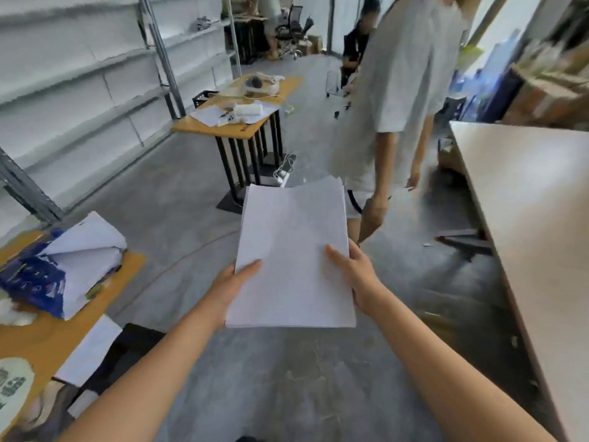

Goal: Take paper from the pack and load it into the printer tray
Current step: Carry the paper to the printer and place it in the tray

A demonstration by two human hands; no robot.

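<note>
A stack of white paper (291, 250) is held flat in front of me over the grey floor. My left hand (231, 288) grips its left edge, thumb on top. My right hand (357, 275) grips its right edge, thumb lying on the sheets. The opened paper pack (63, 266), a blue wrapper with white sheets spilling out, lies on the orange table (38, 342) at my left. No printer or tray shows in this view.
A person in a grey shirt (392, 100) stands just beyond the paper, to the right. A large pale table (535, 224) fills the right side. A small orange table with clutter (239, 106) stands ahead. White shelving (79, 74) lines the left wall.
</note>
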